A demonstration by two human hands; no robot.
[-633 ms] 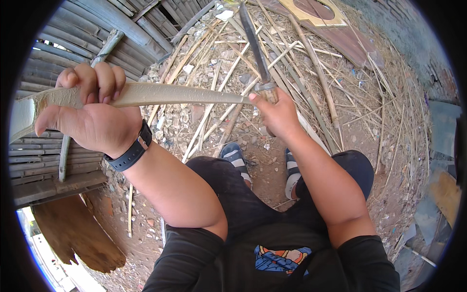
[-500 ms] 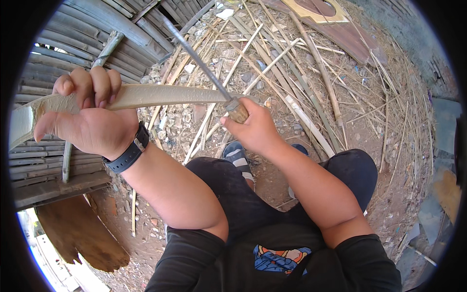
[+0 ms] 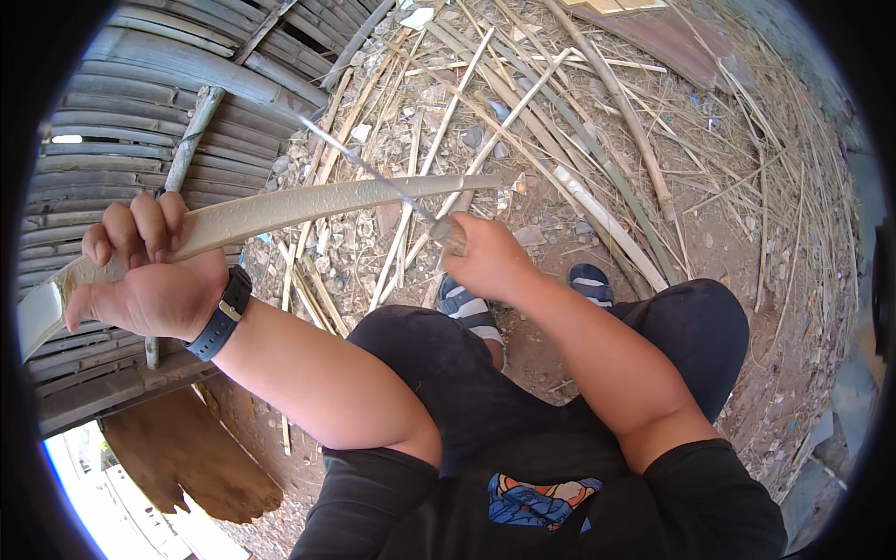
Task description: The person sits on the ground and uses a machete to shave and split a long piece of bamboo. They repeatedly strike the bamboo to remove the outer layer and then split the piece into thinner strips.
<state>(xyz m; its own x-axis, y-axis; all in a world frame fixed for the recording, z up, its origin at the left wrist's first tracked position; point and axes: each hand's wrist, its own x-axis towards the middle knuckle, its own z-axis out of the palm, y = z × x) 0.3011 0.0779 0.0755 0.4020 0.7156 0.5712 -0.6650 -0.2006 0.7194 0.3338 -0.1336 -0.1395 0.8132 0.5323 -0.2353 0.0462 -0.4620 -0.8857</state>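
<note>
A long, pale, slightly curved strip of split bamboo (image 3: 308,203) runs from the left edge of view toward the middle. My left hand (image 3: 149,275), with a dark watch on its wrist, is wrapped round its thicker part, thumb below and fingers over the top. My right hand (image 3: 490,257) is closed round the wooden handle of a long, thin metal tool (image 3: 369,168). Its shaft is blurred by motion and points up and to the left, crossing the strip in view; whether they touch I cannot tell. What kind of tool it is does not show clearly.
A wall of bamboo slats (image 3: 121,140) stands close on the left, with a leaning post (image 3: 193,140). Bamboo sticks (image 3: 611,219) and straw cover the stony ground ahead. A brown sheet (image 3: 182,453) lies at lower left, and a board (image 3: 667,47) at the far right.
The tool's shaft has swung down toward the left and lies flatter. My left hand sits lower in view with the strip, whose far tip now shows beyond the tool. The whole view has shifted slightly.
</note>
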